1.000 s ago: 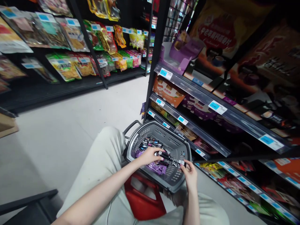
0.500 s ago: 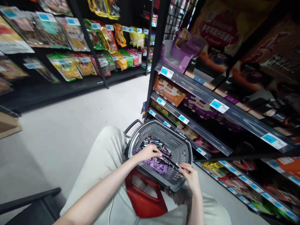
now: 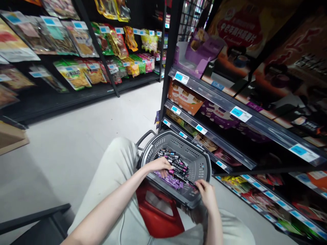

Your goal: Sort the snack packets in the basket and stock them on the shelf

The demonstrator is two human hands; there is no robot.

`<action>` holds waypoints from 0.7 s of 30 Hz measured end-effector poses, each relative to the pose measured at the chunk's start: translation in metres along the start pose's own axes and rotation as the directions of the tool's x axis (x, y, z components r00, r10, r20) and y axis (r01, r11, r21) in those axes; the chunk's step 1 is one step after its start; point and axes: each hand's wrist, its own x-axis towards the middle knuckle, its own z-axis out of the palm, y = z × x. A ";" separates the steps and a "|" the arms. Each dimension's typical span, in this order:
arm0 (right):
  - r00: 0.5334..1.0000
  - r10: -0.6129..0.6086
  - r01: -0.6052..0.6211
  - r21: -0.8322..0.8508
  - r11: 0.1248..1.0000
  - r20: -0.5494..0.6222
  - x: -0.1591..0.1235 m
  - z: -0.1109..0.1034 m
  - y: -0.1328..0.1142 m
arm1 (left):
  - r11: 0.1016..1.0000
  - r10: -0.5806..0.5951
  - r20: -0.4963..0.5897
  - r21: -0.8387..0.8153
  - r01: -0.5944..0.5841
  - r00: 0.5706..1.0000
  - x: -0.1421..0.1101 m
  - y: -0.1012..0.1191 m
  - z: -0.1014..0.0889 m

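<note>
A grey plastic shopping basket (image 3: pixel 190 143) sits between my knees, with slim black stick packets (image 3: pixel 176 160) and purple packets (image 3: pixel 172 182) lying inside. Over its left half, my left hand (image 3: pixel 160 164) pinches one end of a long, narrow black stick packet (image 3: pixel 182 177). The other end is between the thumb and fingers of my right hand (image 3: pixel 206 192), at the basket's near right side. That packet is stretched slantwise between both hands, above the purple ones. Its print is too small to read.
Right of the basket stands a shelf unit (image 3: pixel 209 90) with boxed and bagged goods and price tags. Bagged snacks fill the black shelves (image 3: pixel 84 97) across the pale floor (image 3: pixel 89 136). A red plastic part (image 3: pixel 158 217) is below the basket. A cardboard box (image 3: pixel 11 137) lies at left.
My left hand has shifted slightly left and lower, and its fingers are curled further in. My right hand stays nearly in place. The packet remains between them.
</note>
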 end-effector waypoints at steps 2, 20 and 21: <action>0.999 -0.041 0.042 0.084 0.996 -0.012 0.000 -0.001 0.003 | 1.000 0.017 -0.043 0.004 -0.017 0.999 0.000 0.001 0.000; 0.999 0.008 -0.008 -0.006 1.000 0.052 -0.001 -0.008 0.010 | 0.993 0.069 0.242 0.072 -0.089 0.968 -0.013 0.013 0.002; 0.998 0.022 -0.024 0.022 0.999 0.062 -0.002 -0.010 0.010 | 0.992 0.078 0.268 0.076 -0.102 0.960 -0.014 0.015 0.002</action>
